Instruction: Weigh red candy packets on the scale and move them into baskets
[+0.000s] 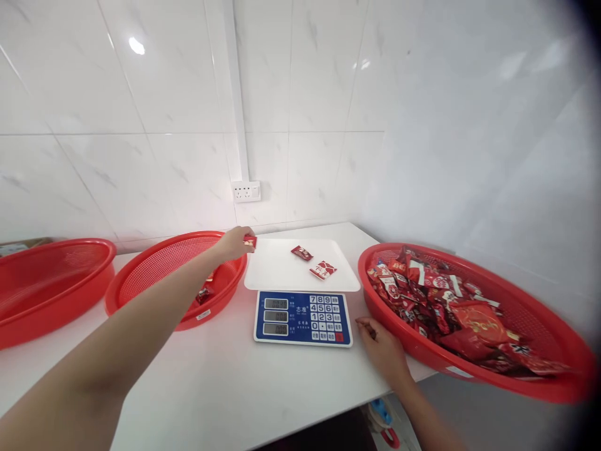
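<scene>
My left hand (pixel 233 243) pinches a small red candy packet (pixel 250 241) at the left edge of the scale's white pan (pixel 277 269). Two more red-and-white packets lie on that pan: a dark red one (pixel 302 252) and a patterned one (pixel 323 269). Below it is the scale's blue panel (pixel 303 318) with keys and three small displays. My right hand (pixel 384 352) rests on the table beside the panel's right end, fingers loosely curled with a dark gap between them. No packet shows in it.
On the right, a red basket (pixel 469 369) holds a heap of red packets and overhangs the table edge. Left of the scale stands a red basket (pixel 141 269) with a few packets, partly behind my left arm. Another red basket (pixel 56 300) is farther left. A wall socket (pixel 246 191) is behind.
</scene>
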`<state>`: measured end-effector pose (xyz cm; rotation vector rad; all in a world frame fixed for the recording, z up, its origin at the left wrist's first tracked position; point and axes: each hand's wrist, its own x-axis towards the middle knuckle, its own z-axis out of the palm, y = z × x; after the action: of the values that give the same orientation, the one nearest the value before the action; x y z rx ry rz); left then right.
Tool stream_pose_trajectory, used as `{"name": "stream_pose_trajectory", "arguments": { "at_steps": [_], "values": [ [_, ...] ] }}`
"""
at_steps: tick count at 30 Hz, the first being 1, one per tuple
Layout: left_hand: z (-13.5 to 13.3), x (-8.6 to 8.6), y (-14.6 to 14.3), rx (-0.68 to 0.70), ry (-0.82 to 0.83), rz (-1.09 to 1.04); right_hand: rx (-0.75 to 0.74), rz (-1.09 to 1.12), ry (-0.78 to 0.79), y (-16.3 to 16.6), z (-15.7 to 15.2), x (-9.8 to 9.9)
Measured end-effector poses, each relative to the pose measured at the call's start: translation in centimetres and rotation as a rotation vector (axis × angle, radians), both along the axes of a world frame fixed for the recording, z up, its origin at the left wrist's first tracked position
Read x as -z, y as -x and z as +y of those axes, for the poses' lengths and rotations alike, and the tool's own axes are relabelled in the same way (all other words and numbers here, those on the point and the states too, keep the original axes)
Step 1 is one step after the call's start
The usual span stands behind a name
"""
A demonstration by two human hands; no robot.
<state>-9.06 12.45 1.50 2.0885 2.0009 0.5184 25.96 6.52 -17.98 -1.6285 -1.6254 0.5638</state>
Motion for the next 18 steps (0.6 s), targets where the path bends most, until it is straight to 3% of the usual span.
{"name": "stream_pose_trajectory", "arguments": {
  "at_steps": [3, 6, 9, 13, 18],
  "values": [
    [-1.3, -1.1, 3.9, -0.062, 0.102, 0.028, -0.001, -0.011, 0.02, -0.1, 0.0, 0.1],
    [-2.0, -0.8, 4.3, -0.065, 0.152, 0.049, -0.005, -0.011, 0.033, 0.0, -0.1, 0.0],
    [-1.2, 0.5, 1.2, 0.019, 0.124, 0.053, 0.0, -0.008, 0.036, 0.1, -0.2, -0.3],
    [1.6, 2.6, -5.2, 0.203, 0.095, 0.055, -0.003, 0.002, 0.001, 0.1, -0.2, -0.1],
    [4.8, 5.0, -11.5, 0.272, 0.149, 0.098, 0.002, 0.007, -0.023, 0.1, 0.0, 0.3]
  ]
}}
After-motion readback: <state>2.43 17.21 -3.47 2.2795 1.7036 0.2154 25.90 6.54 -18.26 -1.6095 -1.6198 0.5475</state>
